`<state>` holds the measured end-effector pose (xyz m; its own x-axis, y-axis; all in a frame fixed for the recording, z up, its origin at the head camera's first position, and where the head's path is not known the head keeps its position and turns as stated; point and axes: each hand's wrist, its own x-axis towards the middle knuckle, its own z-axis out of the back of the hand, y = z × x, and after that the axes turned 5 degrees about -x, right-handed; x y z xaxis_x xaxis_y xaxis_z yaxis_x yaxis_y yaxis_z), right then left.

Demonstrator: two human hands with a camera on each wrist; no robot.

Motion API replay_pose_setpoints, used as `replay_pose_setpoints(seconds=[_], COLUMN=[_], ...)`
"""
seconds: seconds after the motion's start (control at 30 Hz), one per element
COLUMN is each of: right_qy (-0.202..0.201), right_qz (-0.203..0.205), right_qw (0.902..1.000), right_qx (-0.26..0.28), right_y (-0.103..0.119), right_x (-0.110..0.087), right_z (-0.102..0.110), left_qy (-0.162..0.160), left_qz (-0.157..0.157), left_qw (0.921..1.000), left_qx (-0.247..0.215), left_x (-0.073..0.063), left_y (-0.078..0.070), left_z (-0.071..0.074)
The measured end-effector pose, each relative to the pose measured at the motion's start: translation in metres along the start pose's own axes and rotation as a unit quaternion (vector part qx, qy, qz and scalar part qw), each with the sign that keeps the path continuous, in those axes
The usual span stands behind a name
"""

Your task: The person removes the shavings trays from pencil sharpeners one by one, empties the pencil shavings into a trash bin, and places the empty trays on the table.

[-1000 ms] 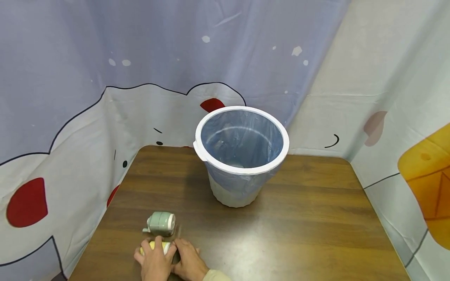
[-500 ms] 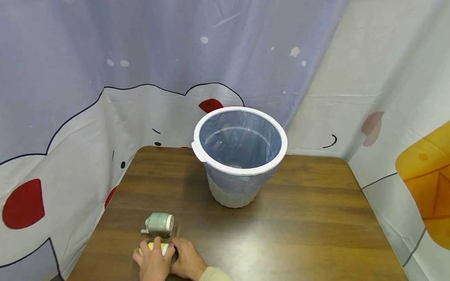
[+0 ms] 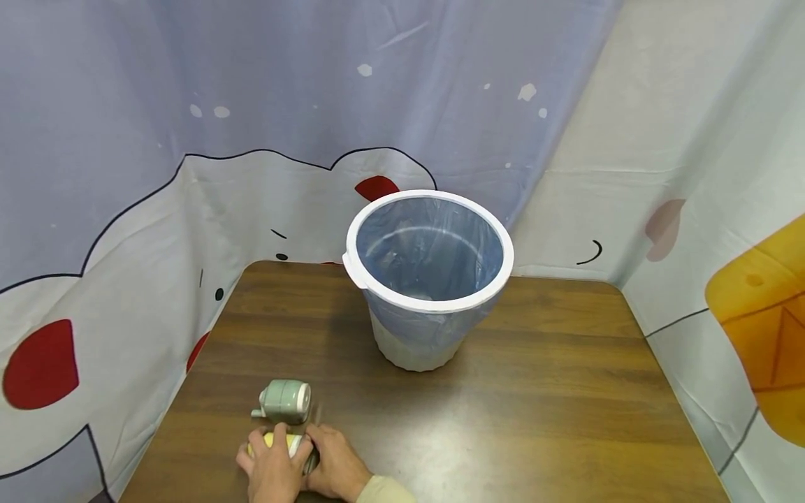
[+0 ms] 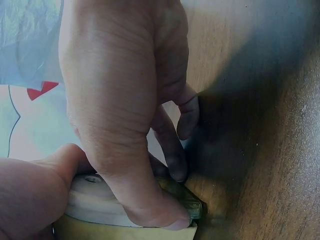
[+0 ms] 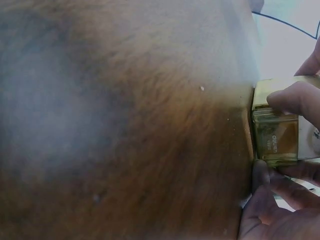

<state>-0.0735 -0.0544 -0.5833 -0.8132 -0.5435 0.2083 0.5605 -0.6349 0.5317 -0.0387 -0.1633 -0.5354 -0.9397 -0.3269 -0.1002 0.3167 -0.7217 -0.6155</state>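
Note:
At the table's near left, both hands are around a yellow-and-white pencil sharpener [image 3: 293, 446]. My left hand [image 3: 274, 471] grips its yellow body from above, fingers spread over it. From the right, my right hand [image 3: 336, 464] holds the end below the white face, with a thumb [image 4: 170, 220] against the edge in the left wrist view. A clear, lettered shavings drawer [image 5: 276, 140] shows at that end in the right wrist view, right-hand fingertips [image 5: 260, 172] at its side. Much of the body is hidden by the hands. Just beyond lies a green crank pencil sharpener [image 3: 285, 400].
A white bin [image 3: 415, 342] lined with a bluish plastic bag stands at the back middle of the wooden table [image 3: 566, 391]. A printed curtain [image 3: 283, 84] hangs behind the table and along both sides.
Both hands keep their hold on the yellow pencil sharpener, almost still. The whole head view has shifted slightly, with everything a little farther left in it.

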Motion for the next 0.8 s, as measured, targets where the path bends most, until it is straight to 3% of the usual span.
replay_pose_setpoints(seconds=[0.37,0.8], right_qy=[0.009,0.032], right_qz=[-0.005,-0.013], right_qw=[0.9999,0.9991], right_qx=[0.01,0.024], right_y=[-0.002,-0.0034], right_x=[-0.0034,-0.0048], right_z=[-0.0031,0.0007], left_qy=[-0.001,0.033], left_qz=[-0.004,0.035], left_qw=[1.0,0.9988], left_qx=[-0.005,-0.005], left_x=[-0.0001,0.001], left_y=[0.0009,-0.0002], left_z=[-0.0006,0.0025])
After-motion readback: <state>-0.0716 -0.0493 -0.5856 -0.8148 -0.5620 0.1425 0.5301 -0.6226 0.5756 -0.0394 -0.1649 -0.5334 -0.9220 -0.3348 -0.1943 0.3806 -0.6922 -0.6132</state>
